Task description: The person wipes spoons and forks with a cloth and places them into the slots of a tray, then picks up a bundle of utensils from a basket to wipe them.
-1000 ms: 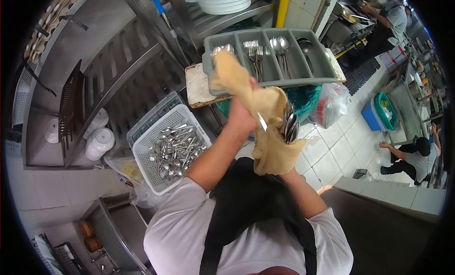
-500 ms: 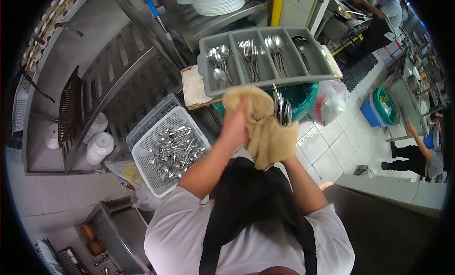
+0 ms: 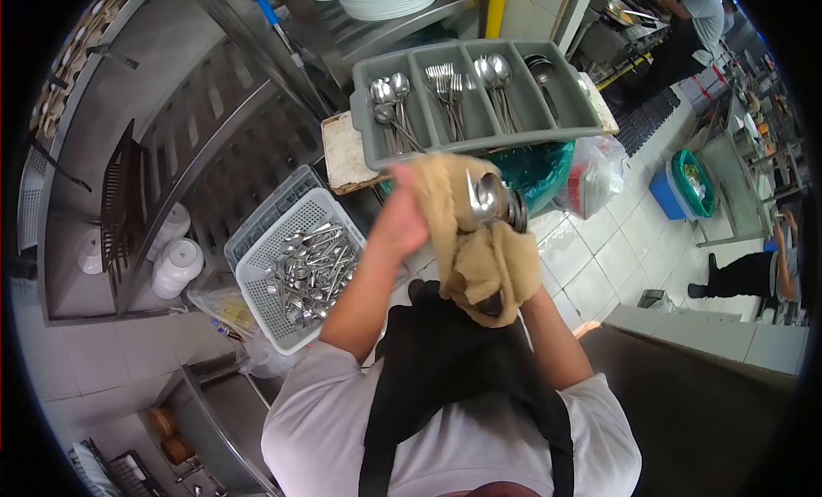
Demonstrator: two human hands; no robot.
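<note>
A tan cloth (image 3: 484,261) is bunched around a bundle of cutlery (image 3: 488,196), with spoon bowls showing at its top. My right hand is hidden under the cloth, closed round the wrapped bundle. On the other side my left hand (image 3: 401,219), blurred, grips the cloth's raised part beside the spoons. Beyond both hands, a grey divided tray (image 3: 475,144) holds spoons (image 3: 396,90) in the left compartment, forks (image 3: 445,86) in the second, spoons (image 3: 497,73) in the third and dark-looking spoons (image 3: 541,71) at right. Mixed cutlery (image 3: 312,270) fills a white perforated basket (image 3: 257,300) at left.
The tray rests on a worn white board (image 3: 342,159). Green plastic (image 3: 548,176) and a clear bag (image 3: 595,180) hang below it. White plates (image 3: 385,0) are stacked behind. Metal racks and bowls (image 3: 180,261) stand left. Two people (image 3: 702,35) are farther off at right.
The cloth's left part has lifted beside the spoon bowls, and my left hand has shifted slightly left. A spoon in the tray's left compartment lies differently. The view has shifted slightly.
</note>
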